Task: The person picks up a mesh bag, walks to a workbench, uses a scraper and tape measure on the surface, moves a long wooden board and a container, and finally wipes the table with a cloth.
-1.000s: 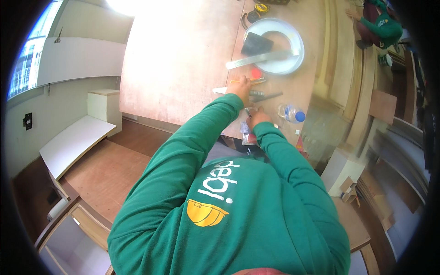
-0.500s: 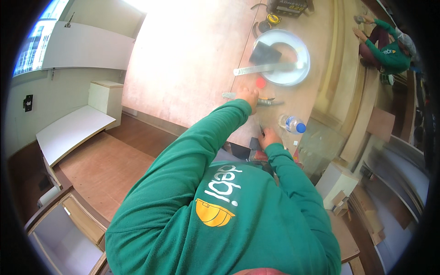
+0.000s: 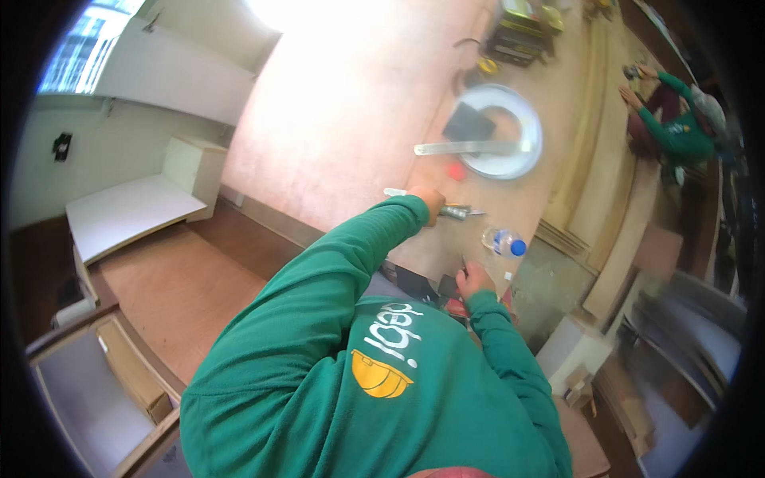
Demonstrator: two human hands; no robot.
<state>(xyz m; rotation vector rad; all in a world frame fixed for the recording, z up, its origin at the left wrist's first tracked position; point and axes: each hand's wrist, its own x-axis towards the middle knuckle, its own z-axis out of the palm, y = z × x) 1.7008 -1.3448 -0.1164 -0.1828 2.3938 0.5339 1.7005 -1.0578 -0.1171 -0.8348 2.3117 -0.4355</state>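
Note:
On the wooden tabletop [image 3: 319, 119], my left hand [image 3: 428, 203] is curled down, its fingertips hidden. A pale flat strip [image 3: 395, 192] sticks out on its left side. Grey-handled tools [image 3: 456, 212], one with a thin pointed blade, lie against its right side. Closer to my body, my right hand [image 3: 476, 280] is closed around something thin and dark, mostly hidden. A clear water bottle with a blue cap [image 3: 505, 242] stands beyond the right hand. Past the left hand lies a red round cap [image 3: 456, 171].
A white round basin [image 3: 526, 131] holds a dark square pad [image 3: 468, 123], with a metal ruler [image 3: 470, 147] across it. Beyond are a yellow tape measure [image 3: 487, 66] and a dark tin [image 3: 514, 36]. A co-worker [image 3: 685, 131] in green sits far right. Boards lean at right.
My view has shifted, so the table's things appear lower. The right hand is slightly nearer my body; the left stays beside the tools.

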